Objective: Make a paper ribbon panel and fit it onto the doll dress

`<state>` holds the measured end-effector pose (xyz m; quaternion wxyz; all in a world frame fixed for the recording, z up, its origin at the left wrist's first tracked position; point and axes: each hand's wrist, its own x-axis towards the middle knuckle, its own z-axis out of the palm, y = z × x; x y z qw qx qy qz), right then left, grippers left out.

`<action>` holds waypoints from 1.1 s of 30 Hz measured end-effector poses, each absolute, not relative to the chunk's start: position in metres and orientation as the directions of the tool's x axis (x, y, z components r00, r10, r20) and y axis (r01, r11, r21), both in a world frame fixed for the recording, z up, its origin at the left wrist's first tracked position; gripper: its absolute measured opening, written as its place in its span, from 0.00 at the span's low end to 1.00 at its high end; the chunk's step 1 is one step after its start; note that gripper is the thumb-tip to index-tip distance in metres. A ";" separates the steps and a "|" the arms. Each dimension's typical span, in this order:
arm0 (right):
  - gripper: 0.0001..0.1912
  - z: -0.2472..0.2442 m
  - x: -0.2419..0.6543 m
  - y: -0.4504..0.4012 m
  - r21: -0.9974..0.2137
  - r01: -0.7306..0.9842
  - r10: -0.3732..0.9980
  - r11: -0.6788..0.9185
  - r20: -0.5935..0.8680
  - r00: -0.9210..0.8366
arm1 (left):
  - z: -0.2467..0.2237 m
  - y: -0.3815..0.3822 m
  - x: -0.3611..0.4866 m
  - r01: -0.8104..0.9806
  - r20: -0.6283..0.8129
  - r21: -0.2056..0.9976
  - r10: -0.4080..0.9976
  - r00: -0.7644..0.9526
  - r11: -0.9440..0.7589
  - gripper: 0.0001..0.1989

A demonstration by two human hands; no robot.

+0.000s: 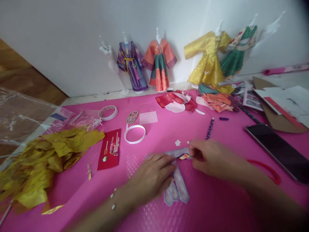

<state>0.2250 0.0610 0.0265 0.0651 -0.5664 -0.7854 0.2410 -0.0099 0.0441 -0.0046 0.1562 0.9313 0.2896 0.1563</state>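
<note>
Pale lilac fabric strips [181, 183] with pointed ends lie on the pink surface [214, 206] at the centre. My left hand [156, 174] rests on the top of these strips, its fingers bent and close together. A short patterned band [184, 156] in yellow, red and dark blue runs between my two hands. Its right end meets my right hand [202, 156], whose thumb and forefinger are pinched together there. Small white paper scraps [177, 142] lie just beyond my hands.
Dressed doll stands, one in a yellow robe [207, 61], line the back wall. Yellow fabric [48, 158], a red card [109, 149] and tape rolls [135, 134] lie left. At right are a phone [277, 151], a pen [210, 128] and cardboard [277, 111].
</note>
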 end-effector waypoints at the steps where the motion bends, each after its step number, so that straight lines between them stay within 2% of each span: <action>1: 0.06 0.027 0.224 0.061 -0.468 0.849 0.921 0.244 -0.161 -0.354 | -0.004 0.044 -0.010 0.489 0.200 0.383 0.587 0.785 -0.784 0.13; 6: 0.09 0.026 0.225 0.060 -0.605 0.743 0.909 0.284 -0.077 -0.410 | -0.003 0.044 -0.010 0.490 0.192 0.395 0.591 0.783 -0.777 0.13; 9: 0.14 0.029 0.228 0.060 -0.677 0.617 0.845 0.401 0.014 -0.534 | -0.003 0.044 -0.010 0.491 0.195 0.398 0.595 0.780 -0.775 0.12; 12: 0.17 0.034 0.231 0.059 -0.690 0.484 0.727 0.538 0.088 -0.681 | -0.004 0.044 -0.010 0.487 0.209 0.391 0.590 0.780 -0.781 0.12; 16: 0.15 0.041 0.233 0.054 -0.745 0.399 0.609 0.535 0.013 -0.793 | -0.005 0.045 -0.010 0.476 0.228 0.373 0.576 0.785 -0.796 0.12; 19: 0.15 0.041 0.235 0.056 -0.750 0.486 0.668 0.449 -0.080 -0.740 | -0.005 0.045 -0.010 0.469 0.238 0.367 0.568 0.788 -0.803 0.11; 22: 0.14 0.037 0.234 0.061 -0.700 0.629 0.840 0.339 -0.075 -0.537 | -0.004 0.045 -0.011 0.477 0.226 0.369 0.575 0.787 -0.798 0.11; 24: 0.12 0.031 0.232 0.065 -0.648 0.699 0.893 0.302 -0.065 -0.445 | -0.004 0.044 -0.011 0.482 0.213 0.367 0.577 0.789 -0.795 0.11; 28: 0.10 0.017 0.227 0.068 -0.538 0.781 0.907 0.316 -0.070 -0.415 | -0.002 0.042 -0.010 0.438 0.185 0.363 0.524 0.831 -0.823 0.13; 33: 0.09 0.002 0.221 0.069 -0.533 0.786 0.908 0.312 -0.076 -0.412 | 0.006 0.038 -0.006 0.340 0.083 0.373 0.396 0.914 -0.863 0.22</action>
